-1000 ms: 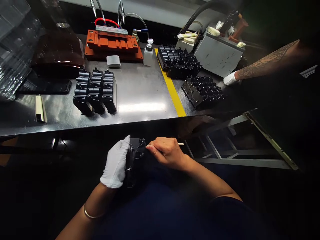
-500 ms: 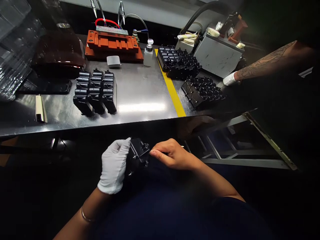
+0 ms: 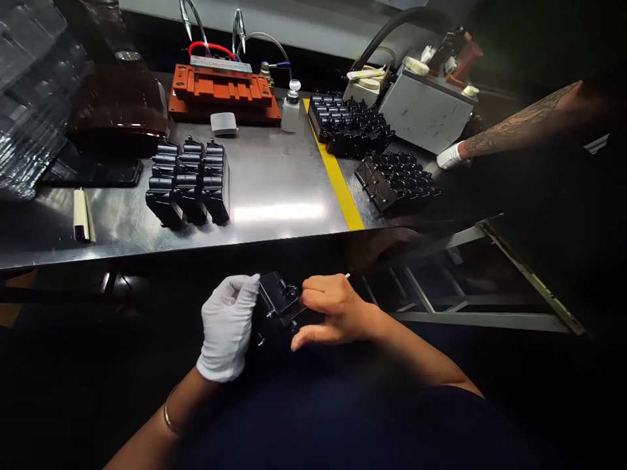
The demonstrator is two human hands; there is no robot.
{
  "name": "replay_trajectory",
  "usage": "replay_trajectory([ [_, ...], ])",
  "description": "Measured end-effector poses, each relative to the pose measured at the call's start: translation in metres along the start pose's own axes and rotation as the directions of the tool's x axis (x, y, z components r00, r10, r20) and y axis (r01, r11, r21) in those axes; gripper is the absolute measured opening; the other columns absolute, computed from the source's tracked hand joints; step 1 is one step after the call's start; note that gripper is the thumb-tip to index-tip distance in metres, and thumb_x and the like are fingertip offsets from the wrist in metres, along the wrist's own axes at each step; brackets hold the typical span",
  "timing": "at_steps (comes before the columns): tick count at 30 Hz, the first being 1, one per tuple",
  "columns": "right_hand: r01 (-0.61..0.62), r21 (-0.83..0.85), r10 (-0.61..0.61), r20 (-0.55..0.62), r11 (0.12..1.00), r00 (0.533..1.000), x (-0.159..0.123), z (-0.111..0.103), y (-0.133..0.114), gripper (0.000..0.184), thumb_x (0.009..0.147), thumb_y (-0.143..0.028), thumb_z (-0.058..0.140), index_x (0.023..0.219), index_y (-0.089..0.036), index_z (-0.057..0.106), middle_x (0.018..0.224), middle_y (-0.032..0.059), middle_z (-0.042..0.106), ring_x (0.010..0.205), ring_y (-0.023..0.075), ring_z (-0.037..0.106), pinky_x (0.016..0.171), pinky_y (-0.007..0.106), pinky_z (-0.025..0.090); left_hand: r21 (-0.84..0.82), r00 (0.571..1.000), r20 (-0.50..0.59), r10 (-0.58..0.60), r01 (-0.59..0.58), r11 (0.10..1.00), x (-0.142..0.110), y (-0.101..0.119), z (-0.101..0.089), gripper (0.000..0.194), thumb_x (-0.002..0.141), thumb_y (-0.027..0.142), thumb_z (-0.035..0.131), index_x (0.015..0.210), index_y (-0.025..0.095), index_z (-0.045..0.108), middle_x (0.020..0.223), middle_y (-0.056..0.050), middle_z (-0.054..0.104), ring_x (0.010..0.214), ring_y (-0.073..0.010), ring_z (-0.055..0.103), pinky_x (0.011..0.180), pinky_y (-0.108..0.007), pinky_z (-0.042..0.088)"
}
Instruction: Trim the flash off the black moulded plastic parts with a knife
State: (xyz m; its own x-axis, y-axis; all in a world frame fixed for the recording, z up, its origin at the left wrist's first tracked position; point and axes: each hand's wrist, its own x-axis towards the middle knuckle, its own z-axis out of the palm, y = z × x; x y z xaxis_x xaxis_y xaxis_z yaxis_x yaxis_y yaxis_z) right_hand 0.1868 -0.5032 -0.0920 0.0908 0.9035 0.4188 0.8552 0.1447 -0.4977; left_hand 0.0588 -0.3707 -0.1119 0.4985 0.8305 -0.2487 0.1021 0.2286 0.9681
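Observation:
My left hand, in a white glove, is closed on a black plastic part held below the table's front edge, above my lap. My bare right hand presses against the right side of the same part, fingers curled, and grips a thin pale stick whose tip pokes out behind the knuckles. A block of several finished black parts stands on the steel table just ahead of my left hand.
A yellow stripe divides the table. Right of it lie two heaps of black parts and a grey box. An orange fixture, a small bottle and a pale tool sit left. A co-worker's gloved hand rests at right.
My right hand has slid down and round the black part, the stick turning back behind the knuckles. My left hand has tilted the part a little towards me.

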Motion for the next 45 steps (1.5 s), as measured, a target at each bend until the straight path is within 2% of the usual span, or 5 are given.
replay_trajectory([
  [13,-0.334,-0.071,0.309,-0.241,0.94,0.92,0.006,0.033,0.013,0.066,0.078,-0.054,0.066,0.126,-0.012,0.052,0.081,0.0079,0.072,0.065,0.0172,0.067,0.061,0.026,0.052,-0.283,0.999,0.028,-0.021,0.029,0.959,0.059,0.009,0.043,0.045,0.082,0.061,0.05,0.092,0.018,0.059,0.079,-0.002,0.065,0.067,-0.0151,0.062,0.064,-0.03,0.052],
  [19,-0.728,-0.264,0.735,-0.09,0.633,0.672,0.109,-0.001,0.078,0.051,0.083,-0.045,0.055,0.126,-0.019,0.056,0.09,0.0071,0.074,0.085,0.0237,0.07,0.074,0.032,0.052,-0.02,0.971,-0.007,0.24,-0.24,0.97,0.122,-0.002,0.043,0.032,0.07,0.045,0.068,0.085,0.019,0.058,0.08,-0.003,0.064,0.075,-0.0167,0.062,0.071,-0.03,0.05],
  [27,-0.672,-0.286,0.705,0.018,0.683,0.709,0.221,0.003,0.133,0.039,0.077,-0.057,0.065,0.109,-0.033,0.068,0.111,-0.0043,0.072,0.105,0.0176,0.065,0.081,0.02,0.048,0.366,0.846,0.097,0.524,-0.519,0.772,0.139,-0.026,0.02,0.027,0.079,0.044,0.055,0.063,0.023,0.059,0.057,-0.002,0.056,0.056,-0.0179,0.052,0.057,-0.03,0.035],
  [36,-0.922,-0.295,0.877,-0.334,0.251,0.346,0.196,-0.121,0.247,0.04,0.095,-0.041,0.051,0.125,-0.015,0.053,0.123,0.0109,0.06,0.106,0.022,0.061,0.092,0.044,0.049,0.664,0.742,0.11,0.661,-0.55,0.506,0.139,-0.036,0.046,0.034,0.077,0.04,0.063,0.049,0.023,0.053,0.046,-0.001,0.041,0.045,-0.0146,0.032,0.053,-0.032,0.016],
  [45,-0.888,-0.277,0.835,-0.324,0.367,0.446,0.123,-0.067,0.21,0.042,0.085,-0.047,0.058,0.12,-0.023,0.058,0.101,0.011,0.07,0.097,0.0264,0.064,0.079,0.032,0.045,0.747,0.662,0.147,0.735,-0.561,0.356,0.143,-0.041,0.045,0.032,0.08,0.036,0.059,0.051,0.023,0.054,0.046,-0.002,0.044,0.045,-0.0154,0.036,0.051,-0.031,0.017],
])
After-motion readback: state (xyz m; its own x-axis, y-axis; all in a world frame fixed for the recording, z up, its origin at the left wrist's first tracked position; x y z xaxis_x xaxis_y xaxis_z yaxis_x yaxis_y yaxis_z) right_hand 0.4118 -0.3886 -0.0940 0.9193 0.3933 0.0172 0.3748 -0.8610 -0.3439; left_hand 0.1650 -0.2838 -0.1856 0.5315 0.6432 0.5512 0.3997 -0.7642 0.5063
